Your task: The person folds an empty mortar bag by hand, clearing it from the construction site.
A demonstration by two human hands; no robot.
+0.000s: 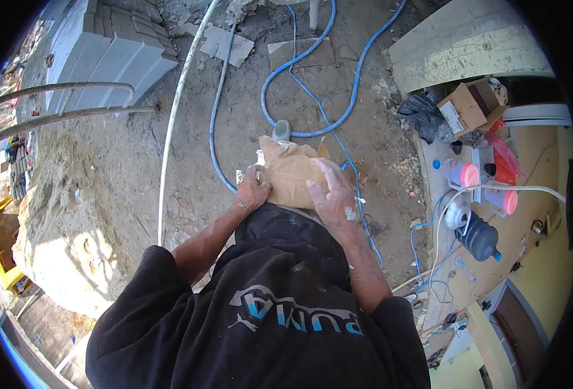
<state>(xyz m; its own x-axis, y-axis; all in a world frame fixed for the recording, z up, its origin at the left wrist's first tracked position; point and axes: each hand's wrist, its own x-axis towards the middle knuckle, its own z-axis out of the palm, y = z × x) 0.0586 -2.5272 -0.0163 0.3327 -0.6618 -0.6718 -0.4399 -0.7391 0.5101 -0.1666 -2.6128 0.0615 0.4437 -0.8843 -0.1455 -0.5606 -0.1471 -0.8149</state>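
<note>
A crumpled brown paper sack [290,176] is right in front of my body, dusty and torn along its far edge. At its left side my left hand [253,190] is closed on the paper, with the fingers curled round the edge. My right hand [336,196] rests against the sack's right side, thumb and fingers spread apart over the paper. Pale dust and a whitish smear mark this hand. Just beyond the sack, the grey toe of a shoe [281,130] pokes out. What the sack holds is hidden.
Blue hoses [358,84] loop over the dirty floor [196,142], and a pale pipe [173,123] runs along the left. Grey blocks [108,52] are stacked at upper left beside a sand heap [59,227]. On the right are a cardboard box [463,111], pink-lidded jugs [460,174] and a water bottle [479,238].
</note>
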